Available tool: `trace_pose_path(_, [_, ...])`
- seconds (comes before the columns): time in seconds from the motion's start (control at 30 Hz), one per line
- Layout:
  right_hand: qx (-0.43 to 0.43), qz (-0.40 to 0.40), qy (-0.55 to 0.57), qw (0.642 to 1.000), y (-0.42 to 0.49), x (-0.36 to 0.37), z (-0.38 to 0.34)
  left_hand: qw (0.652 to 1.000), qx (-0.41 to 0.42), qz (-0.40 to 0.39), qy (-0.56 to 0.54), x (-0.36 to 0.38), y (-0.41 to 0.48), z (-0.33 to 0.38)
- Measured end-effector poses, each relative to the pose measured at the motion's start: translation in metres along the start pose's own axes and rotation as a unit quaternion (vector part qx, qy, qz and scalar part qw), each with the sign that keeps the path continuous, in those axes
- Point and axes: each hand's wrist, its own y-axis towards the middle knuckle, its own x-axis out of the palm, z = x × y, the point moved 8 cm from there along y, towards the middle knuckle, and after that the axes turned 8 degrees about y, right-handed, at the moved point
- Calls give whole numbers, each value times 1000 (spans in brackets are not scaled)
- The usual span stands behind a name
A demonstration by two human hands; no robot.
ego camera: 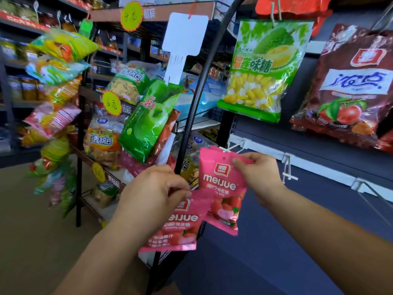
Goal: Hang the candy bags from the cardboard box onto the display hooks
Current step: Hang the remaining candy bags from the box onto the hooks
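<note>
It was a shop – a small grocery or snack store. Shelves (23, 23) of packaged food lined the back, handwritten yellow price tags (131, 16) dangled from a black rack (197, 92) – and candy bags (263, 69) hung on white wall hooks (239, 145) for sale

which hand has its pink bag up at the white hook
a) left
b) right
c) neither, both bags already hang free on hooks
b: the right hand pinches the top of the upper pink bag right at the white hook, while the left hand holds the lower pink bag well below it.
</note>
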Motion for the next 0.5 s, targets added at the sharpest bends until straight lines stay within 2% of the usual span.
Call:
trace_pose_path(0.13, [12, 24, 10, 1000, 14, 1, 11, 999, -14, -6, -42, 13, 3, -1])
trace_pose_path(0.27, [21, 60, -16, 998, 29, -7, 28, 984, -83, -25, -154, 26, 2, -1])
trace_pose_path(0.5, [1, 82, -144, 986, 57, -12, 26, 964, -119, -65, -228, 39, 2, 0])
